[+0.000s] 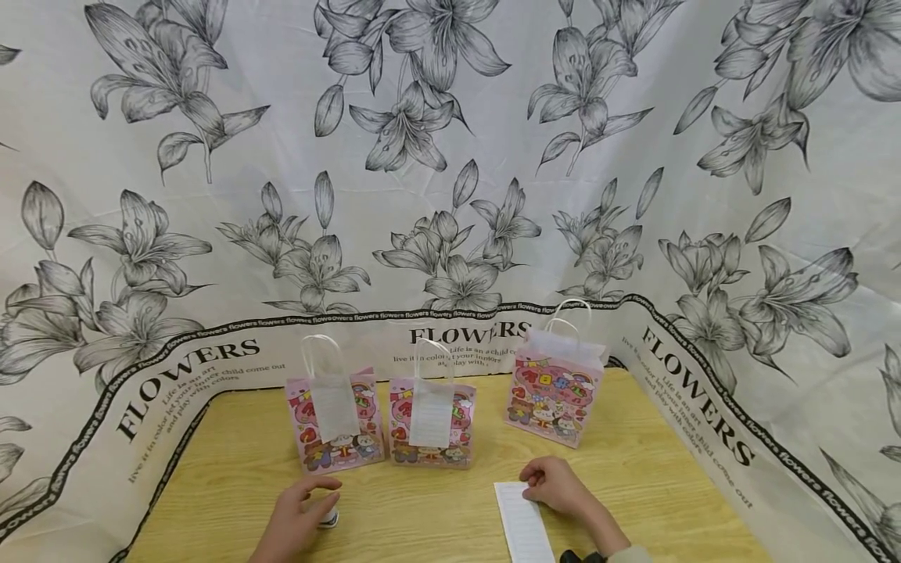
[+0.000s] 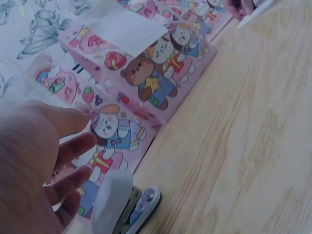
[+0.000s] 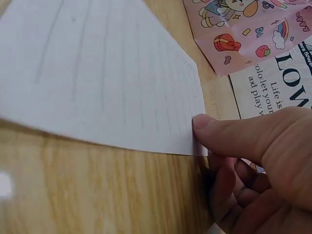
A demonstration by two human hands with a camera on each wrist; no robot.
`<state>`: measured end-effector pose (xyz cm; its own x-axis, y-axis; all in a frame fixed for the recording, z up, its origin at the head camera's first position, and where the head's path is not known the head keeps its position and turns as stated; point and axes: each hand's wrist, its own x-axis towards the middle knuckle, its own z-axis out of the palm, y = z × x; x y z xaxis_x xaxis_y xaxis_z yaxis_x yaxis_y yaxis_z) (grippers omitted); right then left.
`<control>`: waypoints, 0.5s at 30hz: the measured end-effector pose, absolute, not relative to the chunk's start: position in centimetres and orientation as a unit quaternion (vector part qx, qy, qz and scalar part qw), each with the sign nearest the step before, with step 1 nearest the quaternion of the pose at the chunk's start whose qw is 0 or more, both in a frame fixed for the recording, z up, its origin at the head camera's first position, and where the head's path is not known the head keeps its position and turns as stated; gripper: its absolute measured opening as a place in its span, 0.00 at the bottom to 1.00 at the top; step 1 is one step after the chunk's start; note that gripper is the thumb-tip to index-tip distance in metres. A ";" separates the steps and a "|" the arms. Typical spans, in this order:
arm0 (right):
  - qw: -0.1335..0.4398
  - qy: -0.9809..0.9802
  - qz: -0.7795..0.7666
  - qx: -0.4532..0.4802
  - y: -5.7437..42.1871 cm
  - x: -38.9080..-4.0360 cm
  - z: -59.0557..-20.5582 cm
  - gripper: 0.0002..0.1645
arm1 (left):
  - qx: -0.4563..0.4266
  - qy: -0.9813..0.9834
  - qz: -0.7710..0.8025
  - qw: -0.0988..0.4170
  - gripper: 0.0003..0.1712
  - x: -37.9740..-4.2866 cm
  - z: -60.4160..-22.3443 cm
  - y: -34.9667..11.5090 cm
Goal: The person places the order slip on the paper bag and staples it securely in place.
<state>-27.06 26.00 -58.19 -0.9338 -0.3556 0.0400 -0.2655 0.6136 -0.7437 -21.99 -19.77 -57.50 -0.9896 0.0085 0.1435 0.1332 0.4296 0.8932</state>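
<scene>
My right hand (image 1: 556,486) pinches a corner of a lined paper strip (image 1: 524,524) between thumb and fingers. In the right wrist view the thumb lies on top of the lined paper (image 3: 112,83), near its edge. My left hand (image 1: 296,512) hovers beside a small white stapler (image 1: 328,518), its fingers loosely bent around nothing. The left wrist view shows the stapler (image 2: 124,204) on the table just below those fingers. Beyond the left hand stand two pink cartoon gift bags, a left bag (image 1: 303,446) and a middle bag (image 1: 401,422), each with a white paper on its front.
A third pink gift bag (image 1: 549,391), with white handles and no paper on its front, stands at the back right of the wooden table (image 1: 422,516). A white curtain with black flowers (image 1: 450,234) hangs behind and along both sides.
</scene>
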 end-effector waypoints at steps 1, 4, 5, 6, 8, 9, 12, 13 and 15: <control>0.057 0.898 -0.402 -0.171 26.0 -27.1 -58.1 0.10 | -0.051 -0.845 -0.529 0.057 0.07 -22.0 -57.4 -19.5; 0.055 0.905 -0.388 -0.164 25.9 -27.2 -57.8 0.10 | -0.071 -0.846 -0.526 0.045 0.07 -22.1 -57.1 -18.9; 0.056 0.907 -0.386 -0.161 25.8 -27.2 -57.7 0.11 | -0.077 -0.848 -0.523 0.041 0.07 -22.2 -57.0 -18.7; 0.056 0.908 -0.384 -0.159 25.8 -27.3 -57.6 0.11 | -0.082 -0.850 -0.519 0.038 0.07 -22.2 -56.9 -18.6; 0.054 0.909 -0.382 -0.157 25.7 -27.3 -57.4 0.12 | -0.092 -0.850 -0.518 0.030 0.08 -22.3 -56.8 -18.3; 0.054 0.908 -0.384 -0.157 25.6 -27.3 -57.3 0.12 | -0.099 -0.849 -0.519 0.027 0.09 -22.3 -56.8 -18.2; 0.059 0.906 -0.386 -0.164 25.6 -27.3 -57.3 0.10 | -0.113 -0.840 -0.531 0.009 0.12 -22.2 -56.6 -17.8; 0.062 0.906 -0.383 -0.169 25.6 -27.3 -57.3 0.10 | -0.117 -0.836 -0.537 0.000 0.13 -22.2 -56.6 -17.7; 0.064 0.906 -0.377 -0.179 25.5 -27.3 -57.5 0.09 | -0.126 -0.832 -0.541 -0.011 0.14 -22.1 -56.6 -17.4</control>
<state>-27.28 25.55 -57.51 -0.9278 -0.3725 0.0186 -0.2757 0.6513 -0.7070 -22.10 -17.43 -56.63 -0.9679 0.2213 0.1189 0.1985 0.3833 0.9020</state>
